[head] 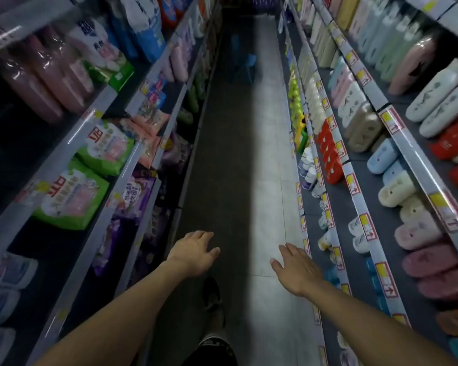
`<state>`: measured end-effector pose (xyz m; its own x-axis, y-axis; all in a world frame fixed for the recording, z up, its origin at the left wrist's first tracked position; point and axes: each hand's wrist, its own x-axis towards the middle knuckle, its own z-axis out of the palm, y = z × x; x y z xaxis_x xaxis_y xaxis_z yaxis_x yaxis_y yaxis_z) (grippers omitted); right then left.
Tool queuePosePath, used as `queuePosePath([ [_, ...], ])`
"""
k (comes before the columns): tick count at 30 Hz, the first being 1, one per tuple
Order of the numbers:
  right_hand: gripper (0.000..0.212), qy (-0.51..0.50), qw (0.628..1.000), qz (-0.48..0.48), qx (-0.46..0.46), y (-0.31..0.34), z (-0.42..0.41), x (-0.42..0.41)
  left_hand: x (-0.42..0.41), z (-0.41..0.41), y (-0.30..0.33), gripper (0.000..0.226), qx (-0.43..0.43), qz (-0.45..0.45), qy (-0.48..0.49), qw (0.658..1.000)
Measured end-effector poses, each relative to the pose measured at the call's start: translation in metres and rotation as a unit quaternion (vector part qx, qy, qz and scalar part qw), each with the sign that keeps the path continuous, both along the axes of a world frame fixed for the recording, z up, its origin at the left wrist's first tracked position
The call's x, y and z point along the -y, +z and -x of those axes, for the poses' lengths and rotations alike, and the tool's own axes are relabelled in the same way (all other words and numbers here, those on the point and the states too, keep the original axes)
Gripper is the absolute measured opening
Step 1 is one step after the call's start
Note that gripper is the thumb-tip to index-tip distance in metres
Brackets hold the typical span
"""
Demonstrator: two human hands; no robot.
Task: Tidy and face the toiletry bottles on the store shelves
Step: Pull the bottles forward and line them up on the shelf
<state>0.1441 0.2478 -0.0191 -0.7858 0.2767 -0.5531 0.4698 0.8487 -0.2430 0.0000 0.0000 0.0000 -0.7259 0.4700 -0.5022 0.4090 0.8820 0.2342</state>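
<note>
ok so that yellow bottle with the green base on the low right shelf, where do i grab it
Grip the yellow bottle round its body, coming from the aisle side. It stands upright at the shelf edge, neighbours crowding both flanks. Its cap is too blurred to judge.

Single head-worn wide-angle view, looking forward and steeply down a narrow store aisle. Tiled floor (265, 143) runs up the centre; shelving close on both sides, edges bowed by the lens. Both forearms enter from the bottom edge, near the camera.
</note>
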Motion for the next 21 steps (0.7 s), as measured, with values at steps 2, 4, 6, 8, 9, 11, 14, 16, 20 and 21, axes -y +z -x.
queuePosePath([
  [2, 0.071, -0.01, 1.0, 0.005, 0.007, -0.007, 0.028, -0.005, -0.002, 0.032, -0.006, 0.071, 0.01, -0.002, -0.001, 1.0],
  [4, 0.072, -0.017, 1.0, 0.001, 0.025, -0.009, 0.06, -0.011, -0.006, 0.069, -0.008, 0.071, 0.015, -0.004, -0.003, 1.0],
  [6, 0.072, -0.019, 0.999, -0.005, 0.038, -0.007, 0.096, -0.014, -0.012, 0.105, -0.008, 0.07, 0.019, -0.01, -0.009, 1.0],
  [8, 0.072, -0.014, 0.999, -0.014, 0.04, -0.004, 0.134, -0.015, -0.015, 0.142, -0.008, 0.071, 0.019, -0.008, -0.026, 0.999],
  [9, 0.072, -0.011, 0.999, -0.018, 0.039, -0.002, 0.153, -0.016, -0.017, 0.161, -0.008, 0.071, 0.021, -0.008, -0.035, 0.999],
  [11, 0.07, -0.008, 0.999, -0.023, 0.033, 0.004, 0.19, -0.016, -0.021, 0.196, -0.009, 0.07, 0.022, -0.014, -0.044, 0.999],
  [14, 0.068, -0.014, 0.999, -0.029, 0.025, 0.011, 0.239, -0.018, -0.028, 0.242, -0.01, 0.07, 0.033, -0.02, -0.047, 0.998],
  [16, 0.067, -0.018, 0.999, -0.036, 0.017, 0.015, 0.268, -0.024, -0.035, 0.269, -0.012, 0.07, 0.039, -0.01, -0.052, 0.998],
  [20, 0.066, -0.031, 0.999, -0.038, 0.013, 0.019, 0.321, -0.043, -0.053, 0.318, -0.015, 0.071, 0.045, 0.005, -0.062, 0.997],
  [21, 0.066, -0.032, 0.999, -0.038, 0.012, 0.019, 0.333, -0.051, -0.06, 0.331, -0.015, 0.071, 0.044, 0.008, -0.066, 0.997],
])
